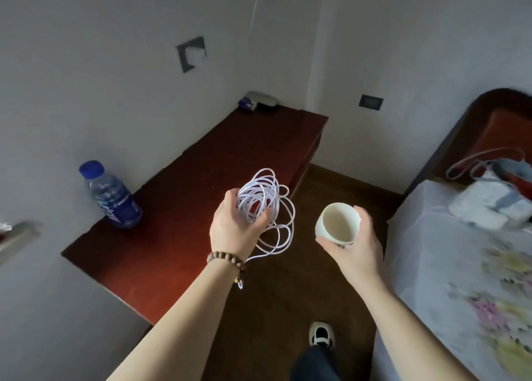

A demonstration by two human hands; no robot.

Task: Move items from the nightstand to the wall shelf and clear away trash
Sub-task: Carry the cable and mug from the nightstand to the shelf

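While both hands are loaded, the person stands between the bed and the long red-brown wooden surface [207,161], and the job now, as I read it, is to carry the load off to the wall shelf, which I cannot see from here. Nearest me, the left hand [234,228], with a string of brown wooden beads [223,258] on its wrist, has its fingers and thumb curled round a loose coil of thin white cord [266,205]; several loops spill below the grip and one tail dangles past the wrist. Just beside it, the right hand [352,244] cups a small cream-white ceramic cup [337,222], mouth up, fingers wrapped under and round its wall. It looks empty, though I would not swear to it.

I'd gather the hanging loops into the palm before walking, since they could snag a shoe or the surface's corner. The cup should stay upright and go down first, freeing a hand to settle the cord as a tidy coil.

Further off, a clear plastic bottle with a blue cap and blue label [110,196] stands upright at the near-left end of the surface, against the wall. At the far end sit a small blue object [245,103] and a flat grey-and-black case [263,101], too dim to name. Those look to be next.
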